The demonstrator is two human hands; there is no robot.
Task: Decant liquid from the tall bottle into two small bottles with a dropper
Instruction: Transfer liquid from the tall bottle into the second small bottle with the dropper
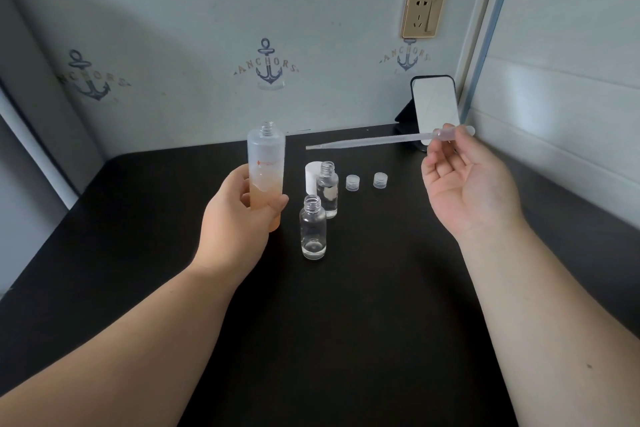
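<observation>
A black table (346,322) stands against a pale wall printed with anchors, with a gold socket (423,13) above and a phone (435,108) propped at the back right corner. The left hand (239,219) wraps its fingers round the uncapped tall bottle (266,163), upright with orange liquid low inside, while the right hand (464,184) pinches the dropper (374,141) by its bulb, held level above the table, tip pointing left. Between the hands stand two open small bottles (313,229), a white cap (312,177) behind them and two clear caps (352,182) to their right.
</observation>
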